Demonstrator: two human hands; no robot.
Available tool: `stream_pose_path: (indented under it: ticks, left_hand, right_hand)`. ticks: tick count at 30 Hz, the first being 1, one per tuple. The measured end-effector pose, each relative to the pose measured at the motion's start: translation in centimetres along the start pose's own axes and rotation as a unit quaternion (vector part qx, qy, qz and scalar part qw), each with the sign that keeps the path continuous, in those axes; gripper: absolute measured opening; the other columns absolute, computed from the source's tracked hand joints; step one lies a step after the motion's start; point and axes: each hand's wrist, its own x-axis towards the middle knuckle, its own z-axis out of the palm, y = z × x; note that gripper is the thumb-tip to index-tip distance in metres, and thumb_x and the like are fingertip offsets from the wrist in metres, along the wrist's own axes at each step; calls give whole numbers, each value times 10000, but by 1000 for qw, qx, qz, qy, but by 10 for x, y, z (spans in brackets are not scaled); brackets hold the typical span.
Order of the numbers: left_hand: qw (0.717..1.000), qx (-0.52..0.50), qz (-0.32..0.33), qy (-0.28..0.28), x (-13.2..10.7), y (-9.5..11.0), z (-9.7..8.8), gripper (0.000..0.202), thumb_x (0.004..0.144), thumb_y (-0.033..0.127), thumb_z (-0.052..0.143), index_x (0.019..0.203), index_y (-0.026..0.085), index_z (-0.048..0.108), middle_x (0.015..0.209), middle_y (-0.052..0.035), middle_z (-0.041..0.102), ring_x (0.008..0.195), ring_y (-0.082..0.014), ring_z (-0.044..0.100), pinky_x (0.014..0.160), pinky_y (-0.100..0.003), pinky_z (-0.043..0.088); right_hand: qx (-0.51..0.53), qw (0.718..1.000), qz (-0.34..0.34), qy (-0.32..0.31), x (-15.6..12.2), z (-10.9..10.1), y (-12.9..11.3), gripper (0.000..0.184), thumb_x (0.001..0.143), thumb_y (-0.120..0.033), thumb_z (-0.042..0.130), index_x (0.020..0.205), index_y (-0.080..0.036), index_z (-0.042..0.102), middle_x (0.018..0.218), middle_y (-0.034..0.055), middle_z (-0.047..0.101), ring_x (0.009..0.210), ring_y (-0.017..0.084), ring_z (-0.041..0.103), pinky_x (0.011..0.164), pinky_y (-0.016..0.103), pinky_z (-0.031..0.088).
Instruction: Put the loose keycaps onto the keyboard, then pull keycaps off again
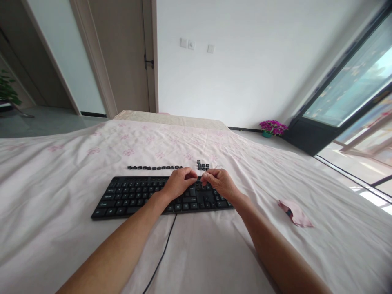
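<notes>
A black keyboard (128, 196) lies across the bed, with keys off its top part near my hands. My left hand (180, 182) is over its right half, thumb and fingers pinched together; whatever is between them is too small to make out. Close beside it, my right hand (219, 182) is closed above the navigation keys. A thin wire loop (219, 166), which looks like a wire keycap puller, sticks out past its knuckles. Beyond the keyboard lies a row of loose black keycaps (154, 168), and a small cluster of keycaps (203, 165) sits right of that row.
The keyboard cable (167, 245) runs toward me between my arms. A crumpled pink cloth (295, 213) lies to the right on the wrinkled bedsheet (76, 175). Farther off are a door (122, 53), wall sockets (187, 43), a pot of purple flowers (273, 128) and a glazed door.
</notes>
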Motion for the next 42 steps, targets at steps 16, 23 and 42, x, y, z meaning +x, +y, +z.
stream_pose_path:
  ticks: [16, 23, 42]
  left_hand:
    - [980, 186, 21, -60, 1, 20, 22, 183, 796, 397, 624, 773, 222, 673, 791, 6, 656, 729, -160, 586, 638, -244, 386]
    - [985, 154, 66, -48, -3, 19, 27, 266, 889, 379, 498, 770, 229, 683, 859, -11, 666, 809, -171, 590, 714, -254, 403]
    - [994, 84, 43, -49, -2, 17, 24, 101, 746, 224, 637, 837, 215, 680, 823, 5, 682, 797, -176, 617, 710, -260, 444]
  right_hand:
    - [31, 997, -49, 50, 0, 14, 17, 338, 857, -382, 518, 603, -178, 608, 567, 0, 609, 551, 120, 558, 560, 221, 428]
    - [-14, 993, -85, 82, -7, 17, 10, 433, 892, -406, 431, 521, -193, 502, 537, -2, 525, 531, 112, 496, 570, 226, 417]
    - [50, 983, -89, 151, -11, 19, 9, 429, 894, -422, 393, 547, -203, 517, 570, 21, 555, 579, 141, 543, 635, 264, 462]
